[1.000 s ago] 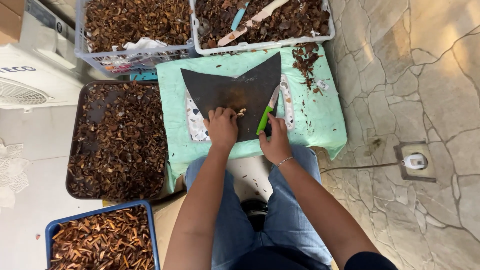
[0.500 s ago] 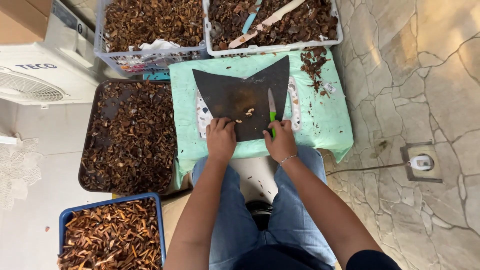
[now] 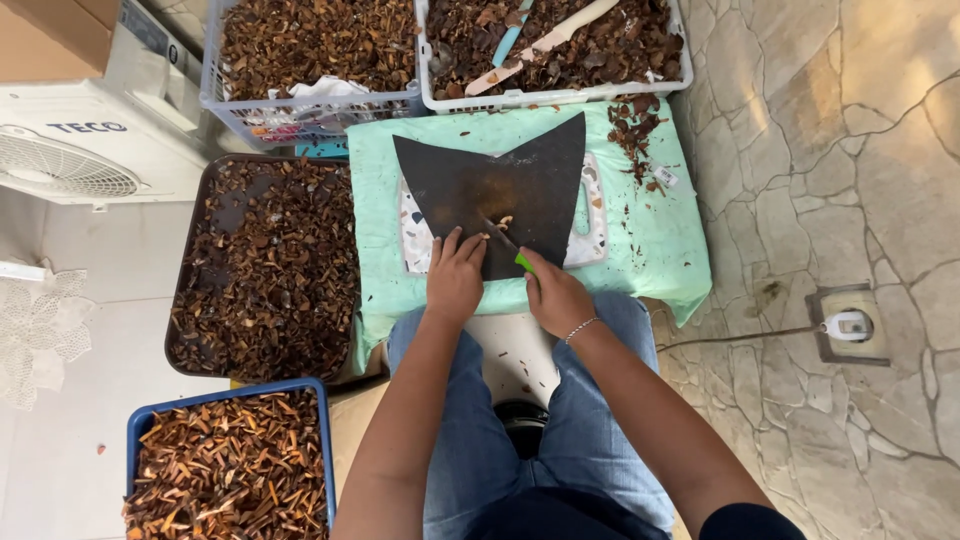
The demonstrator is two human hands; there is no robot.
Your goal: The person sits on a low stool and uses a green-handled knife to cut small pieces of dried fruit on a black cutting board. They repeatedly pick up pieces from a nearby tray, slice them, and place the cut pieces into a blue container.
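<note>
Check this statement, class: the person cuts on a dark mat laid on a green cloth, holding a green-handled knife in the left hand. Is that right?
One detail is wrong. In the head view the green-handled knife is in the right hand, not the left; the left hand rests its fingers on the dark mat. The mat does lie on the green cloth.
</note>
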